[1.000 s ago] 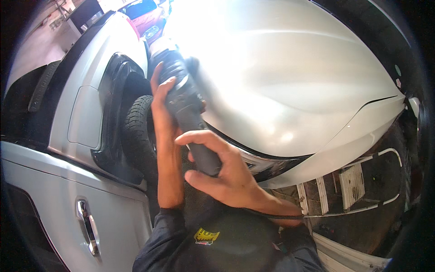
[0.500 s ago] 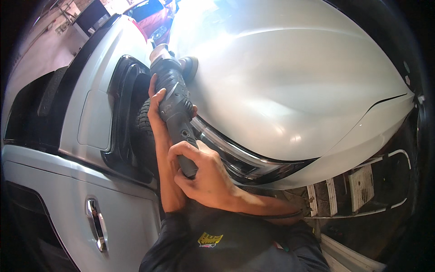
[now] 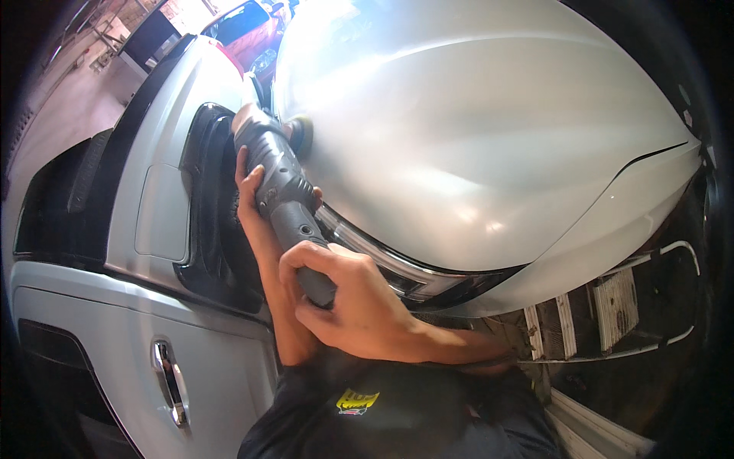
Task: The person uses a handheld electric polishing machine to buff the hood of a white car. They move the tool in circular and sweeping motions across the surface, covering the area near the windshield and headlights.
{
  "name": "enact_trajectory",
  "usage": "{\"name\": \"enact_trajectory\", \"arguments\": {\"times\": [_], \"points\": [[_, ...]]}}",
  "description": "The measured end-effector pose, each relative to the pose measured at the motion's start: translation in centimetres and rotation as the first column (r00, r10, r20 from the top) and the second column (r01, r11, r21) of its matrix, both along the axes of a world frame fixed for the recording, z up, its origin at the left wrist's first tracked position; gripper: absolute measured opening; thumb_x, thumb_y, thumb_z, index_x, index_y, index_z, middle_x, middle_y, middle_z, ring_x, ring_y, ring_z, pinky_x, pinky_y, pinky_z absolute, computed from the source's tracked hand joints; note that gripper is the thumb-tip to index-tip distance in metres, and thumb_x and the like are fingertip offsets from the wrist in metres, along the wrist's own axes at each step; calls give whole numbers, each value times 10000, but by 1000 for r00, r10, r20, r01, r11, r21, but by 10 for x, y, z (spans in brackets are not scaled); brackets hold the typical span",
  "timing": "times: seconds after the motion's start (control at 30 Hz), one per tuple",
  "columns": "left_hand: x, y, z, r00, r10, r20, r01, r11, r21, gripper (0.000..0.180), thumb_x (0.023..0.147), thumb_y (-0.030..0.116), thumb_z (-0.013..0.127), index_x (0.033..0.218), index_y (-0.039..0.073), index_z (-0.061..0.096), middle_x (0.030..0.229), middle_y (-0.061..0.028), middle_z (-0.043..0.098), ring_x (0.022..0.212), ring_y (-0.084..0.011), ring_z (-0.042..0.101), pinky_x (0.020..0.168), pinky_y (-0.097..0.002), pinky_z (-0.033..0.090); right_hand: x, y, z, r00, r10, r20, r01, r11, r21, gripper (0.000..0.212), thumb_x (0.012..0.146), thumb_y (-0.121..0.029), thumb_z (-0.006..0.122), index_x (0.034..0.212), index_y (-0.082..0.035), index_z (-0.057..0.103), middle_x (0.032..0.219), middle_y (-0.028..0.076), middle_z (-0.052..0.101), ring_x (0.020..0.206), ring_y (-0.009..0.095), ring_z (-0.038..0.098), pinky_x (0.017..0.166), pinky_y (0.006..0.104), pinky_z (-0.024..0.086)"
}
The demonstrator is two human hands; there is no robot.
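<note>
Both hands hold a dark grey power polisher [image 3: 286, 176] with a long body. My left hand [image 3: 251, 190] wraps the front of its body from the left, its fingertips showing on the far side. Round the rear handle closes my right hand [image 3: 348, 294], thumb and forefinger curled about it. The polisher's round pad [image 3: 303, 136] is at the left edge of a pale, glossy car hood [image 3: 459, 145]; whether it touches is hard to tell. Below the hood edge runs a long headlight [image 3: 405, 271], partly hidden by my right hand.
Close on the left stands another light-coloured vehicle, with a door handle [image 3: 170, 382] and a dark wheel arch [image 3: 210, 191]. A red car [image 3: 241, 27] is at the back. On the right, low down, is a metal frame with pale slats [image 3: 615, 310].
The polisher and both hands have shifted a little left, and its front end has come slightly nearer along the hood's edge. Both hands keep their grip.
</note>
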State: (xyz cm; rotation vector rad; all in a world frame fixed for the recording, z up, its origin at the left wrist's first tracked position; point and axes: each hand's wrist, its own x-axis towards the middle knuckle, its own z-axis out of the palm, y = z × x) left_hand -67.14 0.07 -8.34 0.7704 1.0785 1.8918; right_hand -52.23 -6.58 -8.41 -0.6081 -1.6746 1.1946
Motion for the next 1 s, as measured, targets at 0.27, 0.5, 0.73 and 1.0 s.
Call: {"name": "enact_trajectory", "arguments": {"times": [0.27, 0.5, 0.73, 1.0], "points": [[17, -26, 17, 998, -8, 69, 13, 997, -73, 736, 953, 361, 623, 1641, 266, 381, 1276, -270, 567, 897, -325, 733, 683, -444, 694, 29, -27, 22, 996, 82, -44, -81, 997, 12, 372, 835, 6, 740, 1177, -113, 659, 938, 207, 663, 900, 429, 681, 783, 473, 549], [-6, 15, 4, 995, -67, 72, 69, 997, -34, 723, 971, 366, 628, 1644, 291, 374, 1234, -257, 603, 924, -303, 737, 709, -465, 689, -6, 6, -1, 999, -32, -28, 34, 999, 43, 327, 839, 8, 745, 1138, -103, 673, 936, 164, 708, 873, 381, 703, 772, 454, 566], [-4, 20, 1, 993, 68, -95, -69, 998, -8, 739, 964, 365, 640, 1651, 288, 378, 1248, -262, 588, 929, -332, 714, 724, -477, 675, 0, 29, 4, 997, -3, -76, 4, 1000, 3, 307, 858, -10, 724, 1150, -94, 682, 925, 169, 728, 842, 376, 724, 768, 436, 577], [35, 13, 32, 987, -161, -2, 160, 984, -75, 766, 968, 371, 654, 1670, 310, 354, 1250, -223, 613, 950, -325, 719, 679, -491, 654, 39, -8, 25, 993, -106, -43, 111, 984, 137, 455, 808, 5, 795, 1222, -94, 635, 911, 211, 695, 814, 402, 690, 697, 499, 585]]}}
